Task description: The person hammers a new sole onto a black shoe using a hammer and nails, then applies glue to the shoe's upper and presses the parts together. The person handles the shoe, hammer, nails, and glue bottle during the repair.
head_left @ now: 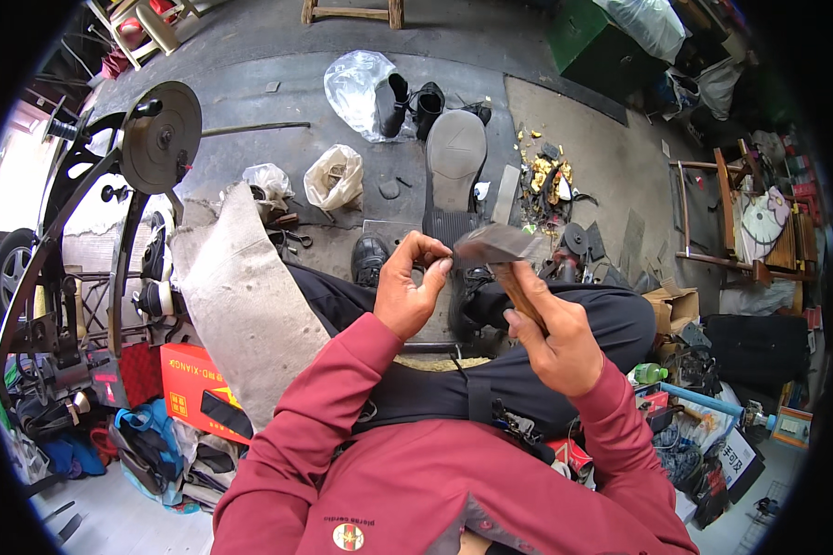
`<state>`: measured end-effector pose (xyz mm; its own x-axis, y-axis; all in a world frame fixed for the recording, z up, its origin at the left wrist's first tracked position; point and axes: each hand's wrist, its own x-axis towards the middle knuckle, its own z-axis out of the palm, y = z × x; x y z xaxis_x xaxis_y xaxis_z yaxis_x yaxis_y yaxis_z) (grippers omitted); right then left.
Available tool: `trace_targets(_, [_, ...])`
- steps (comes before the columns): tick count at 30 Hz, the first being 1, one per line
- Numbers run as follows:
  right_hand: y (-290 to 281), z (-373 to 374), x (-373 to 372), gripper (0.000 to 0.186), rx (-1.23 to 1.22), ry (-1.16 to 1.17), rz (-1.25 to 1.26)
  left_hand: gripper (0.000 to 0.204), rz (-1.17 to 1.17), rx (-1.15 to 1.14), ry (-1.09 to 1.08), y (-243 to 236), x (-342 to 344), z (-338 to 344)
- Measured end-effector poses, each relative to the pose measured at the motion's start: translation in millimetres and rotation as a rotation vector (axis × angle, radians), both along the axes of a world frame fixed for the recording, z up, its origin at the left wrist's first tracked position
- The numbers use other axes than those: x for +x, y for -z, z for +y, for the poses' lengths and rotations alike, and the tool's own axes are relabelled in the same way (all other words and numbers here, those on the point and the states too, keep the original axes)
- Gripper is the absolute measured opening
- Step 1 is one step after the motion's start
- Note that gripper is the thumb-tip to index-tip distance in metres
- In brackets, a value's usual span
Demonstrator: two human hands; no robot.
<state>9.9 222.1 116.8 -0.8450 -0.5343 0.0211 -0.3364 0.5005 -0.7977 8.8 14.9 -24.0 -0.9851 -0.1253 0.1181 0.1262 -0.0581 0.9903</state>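
The left hand (413, 289) has thumb and forefinger pinched together — on what is too small to tell — presumably for precision. Just beyond it, the shoe (456, 155) lies upturned, likely to keep its sole reachable: smooth grey at the rounded toe, dark and ribbed nearer. Farther right, a blurred-headed hammer (504, 246) has its wooden handle wrapped by the right hand's (561, 342) fingers, apparently for control.

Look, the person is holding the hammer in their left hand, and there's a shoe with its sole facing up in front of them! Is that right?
Not quite: the hammer is in the right hand, as the head view shows. The shoe does have its sole facing up in front of them.
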Motion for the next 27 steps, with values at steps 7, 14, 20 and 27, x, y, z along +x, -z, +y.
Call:
trace_targets(7, [-8.0, 0.4, -2.5, 0.069, 0.073, -0.022, -0.179, 0.009, -0.028, 0.082, -0.003, 2.1, 3.4, 0.5])
trace_targets(14, [0.1, -0.2, -0.8, 0.068, 0.031, -0.028, -0.227, 0.01, -0.076, 0.153, 0.005, 3.4, 4.8, 2.9])
trace_targets(20, [18.4, 4.8, -7.8, 0.064, -0.032, 0.163, -0.2, 0.047, -0.121, 0.113, -0.025, 0.3, 8.2, 2.6])
trace_targets(27, [56.6, -27.6, -18.9, 0.062, -0.251, 0.313, -0.024, 0.054, -0.059, 0.073, -0.017, 0.5, 7.2, 0.6])
